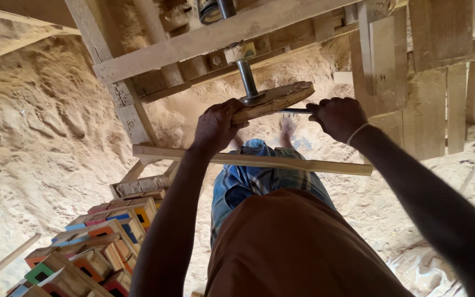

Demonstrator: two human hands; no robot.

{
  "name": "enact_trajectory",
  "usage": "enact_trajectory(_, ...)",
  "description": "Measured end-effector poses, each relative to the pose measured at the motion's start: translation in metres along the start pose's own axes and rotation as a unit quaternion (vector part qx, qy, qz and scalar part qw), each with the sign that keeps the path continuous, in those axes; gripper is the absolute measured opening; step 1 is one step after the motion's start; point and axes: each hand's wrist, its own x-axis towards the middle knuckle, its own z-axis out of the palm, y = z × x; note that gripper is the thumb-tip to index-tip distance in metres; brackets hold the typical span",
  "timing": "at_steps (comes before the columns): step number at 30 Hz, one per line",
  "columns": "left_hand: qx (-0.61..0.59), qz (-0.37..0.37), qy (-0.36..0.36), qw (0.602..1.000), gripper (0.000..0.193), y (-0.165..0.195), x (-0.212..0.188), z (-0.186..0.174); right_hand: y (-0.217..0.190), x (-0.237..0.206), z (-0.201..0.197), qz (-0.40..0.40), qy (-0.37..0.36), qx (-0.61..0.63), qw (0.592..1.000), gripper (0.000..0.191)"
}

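**Wooden disc on metal shaft gripped by both hands**

A stack of painted wooden blocks [97, 242] is seen lower left on sawdust. The left hand [218, 125] is clenched on the rim of the wooden disc [273, 99]. The right hand [339, 116] is clenched round a thin metal rod [293, 111] just beside the disc. The disc is mounted on a metal shaft [247, 78] under the timber frame [204, 41].

stacked painted wooden boxes [97, 245], sawdust-covered ground [39, 126], wooden frame [138, 118]
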Motion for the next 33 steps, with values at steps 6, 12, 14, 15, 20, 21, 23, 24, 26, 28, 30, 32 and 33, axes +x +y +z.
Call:
enact_trajectory(6,-0.024,-0.015,-0.013,1.000,0.037,-0.010,-0.004,0.000,-0.027,-0.001,-0.028,0.086,-0.074,0.218,0.969,0.024)
enact_trajectory(12,-0.041,-0.013,-0.036,0.998,0.039,-0.027,-0.001,0.001,0.003,0.011,-0.006,0.168,-0.161,0.793,0.564,0.022)
enact_trajectory(14,-0.021,0.036,-0.013,0.999,0.033,-0.028,0.002,0.008,-0.008,0.016,0.002,0.167,-0.149,0.808,0.545,0.021)
enact_trajectory(15,-0.013,0.023,-0.016,1.000,0.032,-0.029,0.003,0.012,-0.019,0.019,0.005,0.197,-0.109,0.803,0.552,0.018)
enact_trajectory(20,-0.013,0.007,-0.013,1.000,0.026,-0.032,0.003,0.027,-0.123,0.028,0.019,0.250,0.048,0.781,0.570,0.009)
enact_trajectory(21,-0.011,0.021,0.004,1.000,0.030,-0.032,0.004,0.026,-0.132,0.026,0.019,0.230,0.052,0.792,0.564,0.009)
enact_trajectory(23,-0.021,0.055,0.018,0.998,0.039,-0.031,0.005,0.024,-0.141,0.001,0.017,0.233,0.030,0.789,0.569,0.020)
enact_trajectory(24,-0.007,0.085,0.037,0.996,0.046,-0.027,0.003,0.026,-0.131,-0.020,0.014,0.238,0.004,0.769,0.593,0.030)
enact_trajectory(26,0.044,0.145,0.098,0.984,0.064,-0.018,-0.002,0.030,-0.109,-0.058,0.008,0.212,-0.015,0.809,0.548,0.024)
enact_trajectory(28,0.144,0.115,0.273,0.944,0.087,0.001,-0.021,0.052,-0.086,-0.120,0.006,0.248,-0.003,0.832,0.495,0.025)
enact_trajectory(30,0.145,0.141,0.307,0.930,0.054,0.027,-0.043,0.094,-0.065,-0.186,0.010,0.305,0.056,0.778,0.546,0.040)
enact_trajectory(32,0.071,0.244,0.203,0.946,0.041,0.050,-0.049,0.150,-0.032,-0.211,0.027,0.293,0.131,0.757,0.569,0.047)
enact_trajectory(33,0.037,0.289,0.147,0.945,0.035,0.061,-0.049,0.180,-0.014,-0.218,0.038,0.300,0.153,0.762,0.553,0.037)
